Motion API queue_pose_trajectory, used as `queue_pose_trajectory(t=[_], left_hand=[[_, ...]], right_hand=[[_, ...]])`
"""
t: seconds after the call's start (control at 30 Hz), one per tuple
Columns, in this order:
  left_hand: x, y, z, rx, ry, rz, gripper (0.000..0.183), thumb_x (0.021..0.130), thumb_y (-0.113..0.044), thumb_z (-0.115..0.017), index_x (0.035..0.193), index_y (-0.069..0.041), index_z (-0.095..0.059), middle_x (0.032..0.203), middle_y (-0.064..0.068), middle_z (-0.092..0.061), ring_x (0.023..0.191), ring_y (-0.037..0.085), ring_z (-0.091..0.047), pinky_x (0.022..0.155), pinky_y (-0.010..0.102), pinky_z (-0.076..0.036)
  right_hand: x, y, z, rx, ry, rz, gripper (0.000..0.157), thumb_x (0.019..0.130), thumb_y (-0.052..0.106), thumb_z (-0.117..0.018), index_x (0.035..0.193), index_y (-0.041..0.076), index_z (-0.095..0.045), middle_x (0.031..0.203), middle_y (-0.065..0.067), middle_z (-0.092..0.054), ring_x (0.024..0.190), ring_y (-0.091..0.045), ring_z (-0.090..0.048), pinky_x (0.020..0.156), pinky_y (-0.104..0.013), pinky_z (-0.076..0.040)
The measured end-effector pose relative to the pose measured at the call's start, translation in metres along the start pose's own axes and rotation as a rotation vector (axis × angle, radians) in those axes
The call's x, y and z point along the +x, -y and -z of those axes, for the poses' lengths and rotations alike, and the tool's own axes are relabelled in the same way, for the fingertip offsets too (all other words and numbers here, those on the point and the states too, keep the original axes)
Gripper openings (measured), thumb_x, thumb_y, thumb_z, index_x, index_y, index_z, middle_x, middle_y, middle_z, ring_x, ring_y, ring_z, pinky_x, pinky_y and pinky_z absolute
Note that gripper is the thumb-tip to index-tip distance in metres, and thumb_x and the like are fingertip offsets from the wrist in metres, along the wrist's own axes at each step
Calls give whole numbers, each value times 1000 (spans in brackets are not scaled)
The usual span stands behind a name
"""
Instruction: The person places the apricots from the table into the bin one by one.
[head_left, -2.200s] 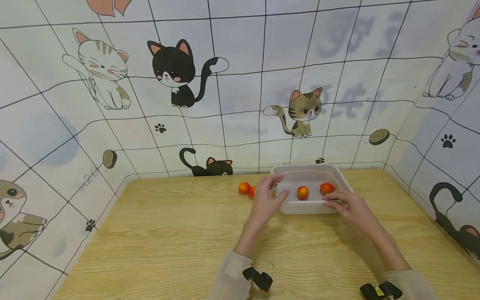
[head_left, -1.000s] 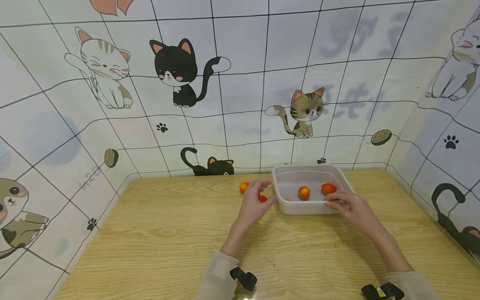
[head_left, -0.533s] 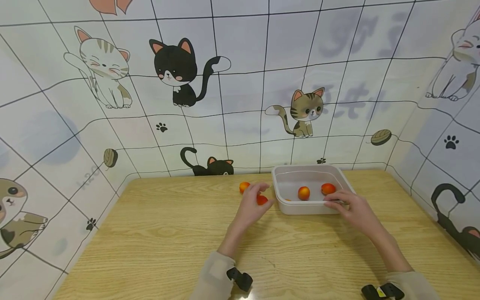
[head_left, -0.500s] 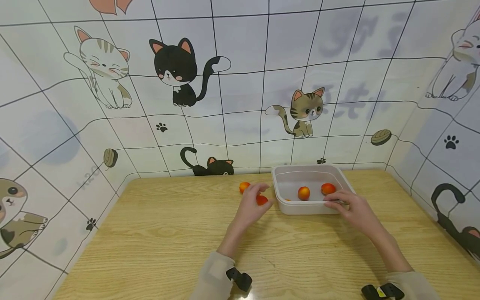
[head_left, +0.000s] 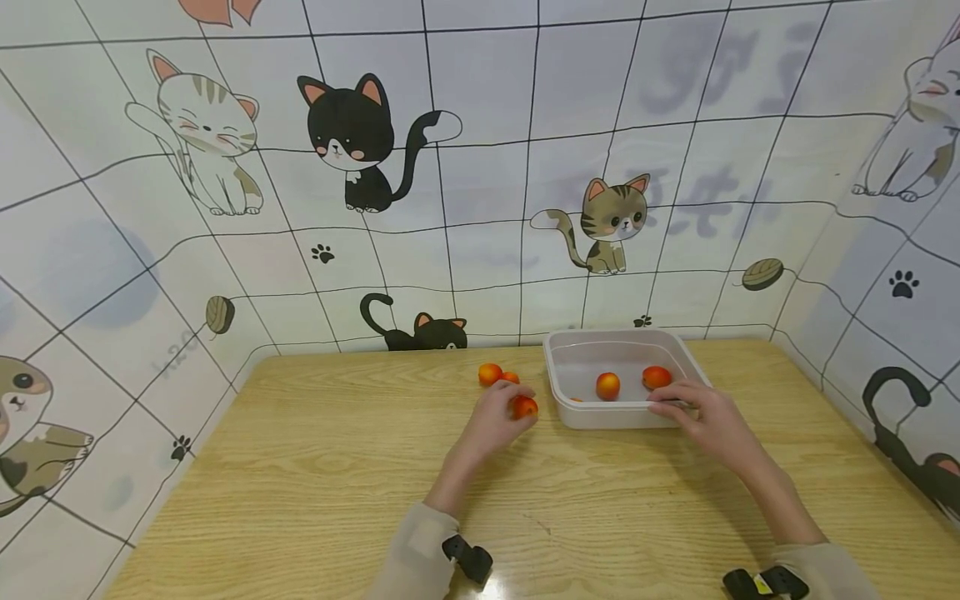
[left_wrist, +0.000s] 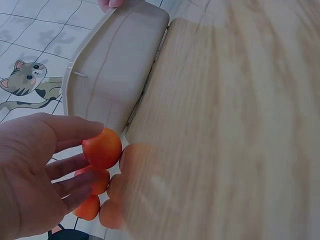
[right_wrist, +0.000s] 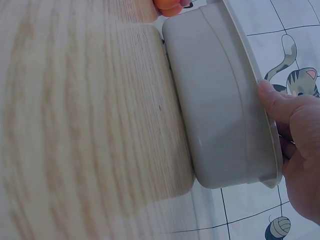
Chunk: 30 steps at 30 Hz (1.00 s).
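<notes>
On the table, my left hand [head_left: 497, 417] has its thumb and curled fingers round a small orange-red fruit [head_left: 524, 407], perhaps a tomato. In the left wrist view the thumb touches this fruit [left_wrist: 102, 148], which sits on the tabletop. Two more fruits [head_left: 490, 374] lie just behind that hand, one partly covered by it. To the right stands a pale plastic container [head_left: 611, 415], holding two fruits [head_left: 608, 386] in plain sight and a sliver of another behind its front wall. My right hand [head_left: 708, 417] pinches the container's front rim near the right corner.
A wood-grain table [head_left: 337, 467] lies under everything. Cloth printed with cats and grid lines [head_left: 480, 192] walls in the back and both sides, close behind the container. Dark wrist devices [head_left: 468, 558] sit on both sleeves.
My left hand has moved left and toward me from the container's left edge, bringing one fruit forward from the group. A sliver of fruit now shows at the container's front left. The right hand stays.
</notes>
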<state>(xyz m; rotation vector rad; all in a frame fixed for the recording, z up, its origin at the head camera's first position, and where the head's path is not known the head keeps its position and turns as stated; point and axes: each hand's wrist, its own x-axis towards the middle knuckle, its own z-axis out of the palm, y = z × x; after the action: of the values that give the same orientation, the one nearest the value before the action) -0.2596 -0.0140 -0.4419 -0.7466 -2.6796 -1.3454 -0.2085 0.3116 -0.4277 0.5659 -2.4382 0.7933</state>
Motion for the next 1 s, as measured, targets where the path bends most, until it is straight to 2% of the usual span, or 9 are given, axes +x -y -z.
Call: queue_pose_trajectory(t=[0.17, 0.37, 0.53, 0.67, 1.0], left_hand=[[-1, 3, 3, -12, 39, 19, 33, 89, -3, -74, 121, 0, -68, 124, 11, -60, 118, 30, -55, 106, 45, -44], [-1, 7, 4, -30, 78, 45, 33, 88, -1, -75, 121, -1, -68, 120, 11, -61, 106, 27, -59, 97, 39, -51], [-1, 8, 5, -4, 74, 44, 32, 87, -3, -77, 117, -4, -67, 115, 9, -63, 97, 24, -58, 89, 36, -51], [-2, 9, 6, -1, 77, 51, 31, 88, -5, -77, 118, -5, -67, 115, 8, -64, 97, 23, -57, 88, 35, -50], [-2, 8, 7, -63, 51, 28, 33, 89, -6, -76, 120, -1, -66, 114, 9, -64, 94, 24, -60, 86, 34, -53]], right_hand=[[0, 2, 1, -1, 2, -10, 21, 78, 0, -83, 96, 9, -77, 93, 2, -70, 81, -7, -57, 72, -9, -43], [0, 3, 1, -6, 2, -15, 21, 78, 0, -82, 95, 10, -77, 93, 3, -70, 81, -7, -57, 73, -7, -43], [0, 2, 0, -8, 0, -12, 20, 79, 1, -82, 96, 10, -77, 93, 3, -70, 82, -6, -57, 74, -7, -43], [0, 2, 0, -14, 4, -19, 20, 79, 2, -82, 96, 11, -77, 93, 4, -70, 82, -7, -57, 75, -8, -43], [0, 2, 1, -21, 16, -28, 20, 79, 2, -82, 96, 12, -77, 93, 4, -70, 82, -8, -57, 75, -9, -43]])
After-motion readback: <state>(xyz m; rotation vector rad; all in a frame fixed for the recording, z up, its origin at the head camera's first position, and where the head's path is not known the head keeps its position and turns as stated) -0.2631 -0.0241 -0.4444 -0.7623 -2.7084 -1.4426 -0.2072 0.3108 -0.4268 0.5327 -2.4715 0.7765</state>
